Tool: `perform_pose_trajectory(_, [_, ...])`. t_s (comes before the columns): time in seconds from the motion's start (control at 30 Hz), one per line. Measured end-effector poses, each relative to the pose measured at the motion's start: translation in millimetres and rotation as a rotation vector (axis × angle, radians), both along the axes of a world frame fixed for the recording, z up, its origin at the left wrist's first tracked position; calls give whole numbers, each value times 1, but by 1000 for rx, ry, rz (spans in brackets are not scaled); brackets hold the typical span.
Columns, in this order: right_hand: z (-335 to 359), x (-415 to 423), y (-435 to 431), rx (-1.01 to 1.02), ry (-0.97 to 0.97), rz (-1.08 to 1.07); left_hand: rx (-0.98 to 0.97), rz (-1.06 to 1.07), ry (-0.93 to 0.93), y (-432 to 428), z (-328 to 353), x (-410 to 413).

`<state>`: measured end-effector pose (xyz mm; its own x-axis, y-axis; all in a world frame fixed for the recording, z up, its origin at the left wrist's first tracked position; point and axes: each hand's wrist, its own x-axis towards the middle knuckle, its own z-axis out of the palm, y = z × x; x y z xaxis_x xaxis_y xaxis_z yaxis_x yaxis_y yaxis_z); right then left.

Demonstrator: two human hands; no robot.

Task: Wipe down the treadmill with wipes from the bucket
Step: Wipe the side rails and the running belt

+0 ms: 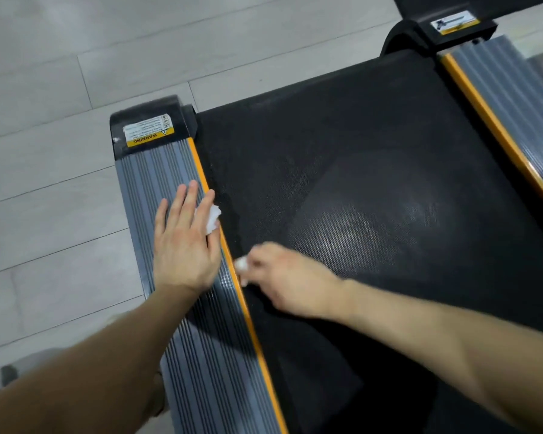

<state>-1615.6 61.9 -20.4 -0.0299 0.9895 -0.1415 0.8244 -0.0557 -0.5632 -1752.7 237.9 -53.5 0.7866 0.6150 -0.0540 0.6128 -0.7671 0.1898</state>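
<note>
Left grip (185, 242): released, palm down, fingers straight and together, laid flat on the ribbed side rail (166, 177) of the treadmill (295, 145). Its index finger reaches the orange strip (255, 339) that borders the rail. A crumpled white wipe (213, 217) is pressed under that finger, touching the strip and bulging out on the belt side. The wrist is straight, and the forearm enters from the lower left, on the rail side of the strip.

Right grip (282, 277): blurred, knuckles up, fingers curled around a second wipe (241, 264). This white wad shows at the fingertips, touching the orange strip just nearer the camera than the left grip. The right forearm enters from the lower right and crosses the black belt (373, 214), which lies beyond the strip.

At the far end of the strip, a yellow-and-white warning label (148, 133) sits on the rail's black end cap. Pale plank floor (44, 89) lies on the rail side of the strip.
</note>
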Motion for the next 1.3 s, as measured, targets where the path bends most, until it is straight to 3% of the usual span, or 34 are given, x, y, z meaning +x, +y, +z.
perform_pose_trajectory(0.07, [-1,15,-7,46,-36,138,8,-2,-1,0,-1,1])
perform_pose_trajectory(0.1, [-7,44,-2,86,-86,42,14,-1,-3,1,0,1])
perform_pose_trajectory(0.2, [-13,154,0,29,-340,-567,18,8,-6,2,-1,1])
perform_pose_trajectory(0.27, [-12,204,-14,-83,-359,-934,13,10,-11,0,-2,0])
perform_pose_trajectory(0.3, [-10,205,-15,-110,-364,-1006,11,11,-15,0,-2,0])
perform_pose_trajectory(0.37, [-6,166,-12,-93,-364,-933,3,6,-21,0,-2,0])
perform_pose_trajectory(0.5, [3,9,-18,-14,-25,-281,-1,9,-42,0,-3,1])
perform_pose_trajectory(0.57, [7,-16,-22,-2,30,-15,-1,16,-46,-1,-3,0])
perform_pose_trajectory(0.6, [2,-2,-23,37,15,0,3,14,-43,-1,-2,0])
perform_pose_trajectory(0.7, [-9,88,-22,91,-222,-448,8,14,-41,0,-2,2])
perform_pose_trajectory(0.77, [-8,157,-31,-41,-359,-858,8,16,-39,-1,-2,2])
perform_pose_trajectory(0.83, [-1,184,-36,-153,-370,-1060,7,21,-36,-1,-2,1])
perform_pose_trajectory(0.87, [1,179,-32,-175,-378,-1050,7,18,-33,-1,-2,1])
perform_pose_trajectory(0.93, [5,127,-21,-116,-306,-831,3,20,-28,-1,-2,2])
perform_pose_trajectory(1.03, [14,9,-19,-94,-24,-222,7,23,-34,-1,-3,1])
perform_pose_trajectory(1.1, [19,-20,-26,-100,32,67,7,21,-29,0,-3,1])
perform_pose_trajectory(1.17, [15,11,-30,-29,-20,-20,2,21,-23,-1,-1,1])
perform_pose_trajectory(1.3, [7,125,-40,-84,-311,-764,0,27,-16,-2,-1,2])
